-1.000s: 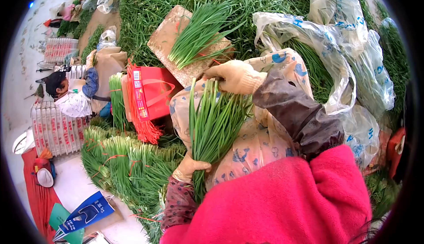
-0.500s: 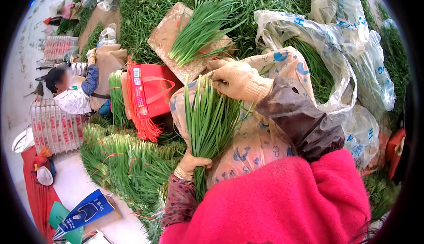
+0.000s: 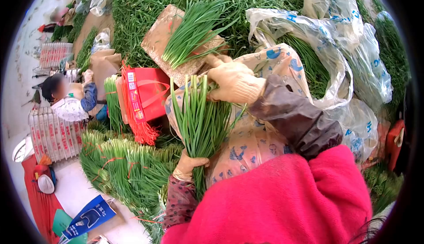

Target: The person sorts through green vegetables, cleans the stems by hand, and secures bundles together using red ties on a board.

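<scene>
My left hand [image 3: 190, 165], in a pale work glove, is wrapped around the lower part of a bunch of garlic chives [image 3: 198, 124], its pale cut ends pointing up and away from me. Beside those ends is my gloved right hand [image 3: 236, 79], thumb close to the stalks and fingers stretched toward the board [image 3: 154, 36]. A loose pile of garlic chives [image 3: 190, 36] lies on that board, just beyond my fingertips. Patterned plastic sheeting [image 3: 247, 144] covers my lap under the bunch.
Tied bundles [image 3: 128, 160] stand packed at the left, near a red bag [image 3: 152, 91] with orange-red ties [image 3: 145, 131]. A heap of loose greens [image 3: 137, 5] spreads behind the board. Clear plastic bags [image 3: 349, 36] lie at the right. Another person [image 3: 68, 98] sits at far left.
My right hand's fingers have gone from curled by the stalk ends to stretched toward the board. The left hand keeps its hold; the whole view has shifted slightly.
</scene>
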A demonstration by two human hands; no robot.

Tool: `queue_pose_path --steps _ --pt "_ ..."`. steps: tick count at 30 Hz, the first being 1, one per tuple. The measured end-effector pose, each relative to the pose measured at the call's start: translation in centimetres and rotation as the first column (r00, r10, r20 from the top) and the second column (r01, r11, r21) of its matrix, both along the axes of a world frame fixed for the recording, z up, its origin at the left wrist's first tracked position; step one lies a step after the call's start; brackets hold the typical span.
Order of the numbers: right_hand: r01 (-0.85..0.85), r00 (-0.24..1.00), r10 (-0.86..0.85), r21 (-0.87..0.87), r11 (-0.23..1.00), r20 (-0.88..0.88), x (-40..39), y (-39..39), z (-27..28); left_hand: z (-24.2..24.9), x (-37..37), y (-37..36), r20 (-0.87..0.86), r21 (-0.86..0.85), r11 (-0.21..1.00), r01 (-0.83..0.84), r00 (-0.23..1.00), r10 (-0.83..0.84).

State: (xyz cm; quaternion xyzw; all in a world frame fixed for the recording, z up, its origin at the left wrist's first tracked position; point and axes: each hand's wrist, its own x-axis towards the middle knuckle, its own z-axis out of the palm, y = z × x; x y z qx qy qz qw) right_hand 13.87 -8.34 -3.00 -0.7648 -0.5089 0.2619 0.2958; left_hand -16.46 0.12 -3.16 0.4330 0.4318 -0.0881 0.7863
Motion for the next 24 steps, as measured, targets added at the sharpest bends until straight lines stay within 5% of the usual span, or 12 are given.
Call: queue_pose_path --steps 2,3,6,9,14,15,18,21,23,24 --pt "-0.068 0.984 0.058 -0.056 0.996 -0.166 0.1 0.7 -0.9 0.0 -0.1 -0.1 -0.013 0.04 0.999 0.026 1.0 -0.026" --pt "-0.142 0.9 0.09 -0.091 0.986 -0.427 0.6 0.7 -0.2 0.0 -0.2 -0.1 -0.022 0.086 0.995 0.042 0.999 -0.04" --pt "-0.202 0.946 0.207 0.046 0.978 -0.249 0.6 1.4 -1.5 -0.2 -0.4 0.0 -0.003 0.048 0.999 0.024 1.0 -0.024" --pt "0.031 0.991 -0.034 0.031 0.999 0.133 0.9 1.5 -0.2 0.0 -0.1 0.2 0.035 0.038 0.998 0.05 0.998 -0.052" --pt "0.212 0.975 -0.21 -0.016 0.977 0.071 3.9 1.9 0.5 0.0 1.0 1.2 0.153 0.089 0.984 0.155 0.974 -0.168" --pt "0.305 0.952 -0.307 -0.096 0.948 -0.003 4.8 2.3 0.3 0.0 1.1 1.3 0.181 0.078 0.982 0.17 0.967 -0.181" --pt "0.631 0.775 -0.62 0.169 0.757 -0.122 8.4 1.5 -1.8 -0.5 0.6 1.7 0.244 0.08 0.976 0.2 0.946 -0.214" --pt "0.855 0.511 -0.707 0.205 0.476 -0.489 12.8 -0.5 -2.0 -0.8 -0.1 1.6 0.268 0.071 0.984 0.164 0.947 -0.177" --pt "0.884 0.457 -0.75 0.336 0.325 -0.477 15.9 -1.6 -4.8 -1.5 -0.8 1.8 0.27 0.072 0.988 0.139 0.95 -0.153" --pt "0.88 0.469 -0.755 0.312 0.357 -0.459 15.6 -1.9 -3.9 -1.8 -1.1 2.0 0.275 0.067 0.988 0.136 0.95 -0.149"
